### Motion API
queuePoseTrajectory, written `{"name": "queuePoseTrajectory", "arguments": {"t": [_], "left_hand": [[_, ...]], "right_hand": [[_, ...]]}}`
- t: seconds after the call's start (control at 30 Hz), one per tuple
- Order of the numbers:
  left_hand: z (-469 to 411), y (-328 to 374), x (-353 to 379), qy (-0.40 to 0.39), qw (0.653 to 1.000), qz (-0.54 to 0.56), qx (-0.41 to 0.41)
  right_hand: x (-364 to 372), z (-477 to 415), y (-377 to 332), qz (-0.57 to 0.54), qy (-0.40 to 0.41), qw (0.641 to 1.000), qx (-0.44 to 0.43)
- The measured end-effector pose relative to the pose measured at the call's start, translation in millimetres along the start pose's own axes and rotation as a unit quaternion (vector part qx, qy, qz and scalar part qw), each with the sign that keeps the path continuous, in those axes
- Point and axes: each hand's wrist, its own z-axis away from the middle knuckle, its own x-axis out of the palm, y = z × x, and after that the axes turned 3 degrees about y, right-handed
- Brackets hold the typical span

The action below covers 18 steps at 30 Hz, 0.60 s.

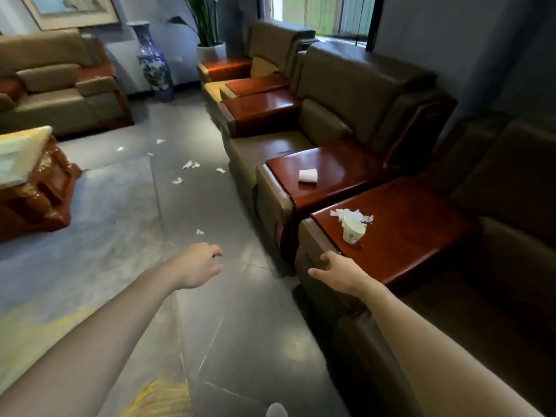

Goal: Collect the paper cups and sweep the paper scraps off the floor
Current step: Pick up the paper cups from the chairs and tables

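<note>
along the right side of the room, beside a row of brown sofas [355, 85], two glossy red-brown wooden armrest tops carried the cups. the nearer armrest top [415, 245] held a white paper cup [353, 230], tilted so that its open mouth showed, with a wad of crumpled white paper [346, 213] touching it on the far side. the farther armrest top [349, 164] held a second paper cup [308, 176], lying on its side.

paper scraps [190, 164] lay scattered over the grey tiled floor [240, 311], most of them well away toward the far left, and one small scrap [199, 232] lay just beyond the left hand.

the left hand [200, 264] hung over the floor with its fingers loosely curled and nothing in it. the right hand [337, 270] was stretched toward the near corner of the nearer armrest top, thumb spread wide and fingers slightly bent, holding nothing; whether its fingertips touched the corner could not be told. the tilted cup stood near it but apart.

at the left stood a carved wooden coffee table [36, 188] on a pale rug [90, 251]. far back, a blue-and-white vase [153, 61] stood beside a potted plant [207, 31].
</note>
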Motion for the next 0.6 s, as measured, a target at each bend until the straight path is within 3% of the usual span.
{"name": "queuePoseTrajectory", "arguments": {"t": [0.23, 0.6], "left_hand": [[-169, -12, -44, 0.008, 0.998, 0.024, 0.062], [-379, 54, -36, -0.086, 0.972, 0.03, 0.215]], "right_hand": [[-54, -101, -12, -0.064, 0.057, 0.994, 0.067], [-78, -221, 48, -0.06, 0.122, 0.961, 0.241]]}}
